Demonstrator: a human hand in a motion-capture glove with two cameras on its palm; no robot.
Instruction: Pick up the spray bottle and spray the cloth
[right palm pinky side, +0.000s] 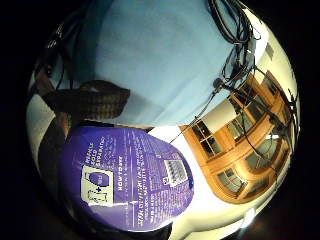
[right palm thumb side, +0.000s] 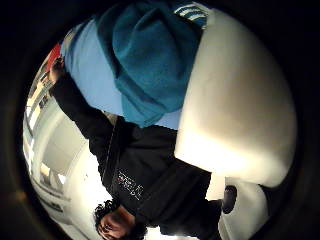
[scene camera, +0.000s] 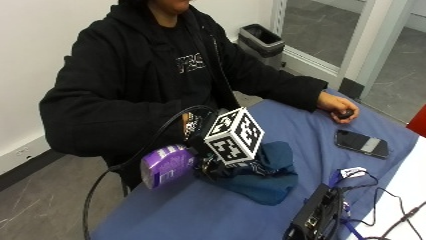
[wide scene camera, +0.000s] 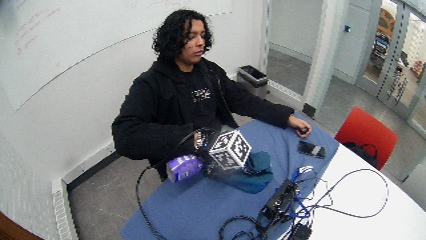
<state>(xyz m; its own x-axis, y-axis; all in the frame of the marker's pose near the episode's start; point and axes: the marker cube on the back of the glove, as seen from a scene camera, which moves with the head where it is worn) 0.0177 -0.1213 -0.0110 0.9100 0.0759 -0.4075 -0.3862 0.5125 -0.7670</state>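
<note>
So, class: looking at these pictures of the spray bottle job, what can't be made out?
- Gloved right hand, outside view: fingers hidden behind the marker cube, so the grip is unclear.
- Spray bottle: nozzle and trigger hidden by the hand; only its purple body shows.
- Bottle label, little finger side palm view: print too small to read.
- Teal cloth: any wet patch cannot be told.

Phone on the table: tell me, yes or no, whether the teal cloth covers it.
No. In the outside view the phone lies bare on the blue table, apart from the teal cloth.

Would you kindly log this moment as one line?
right hand: holds purple bottle sideways | teal cloth: bunched on blue table | phone: untouched
</note>
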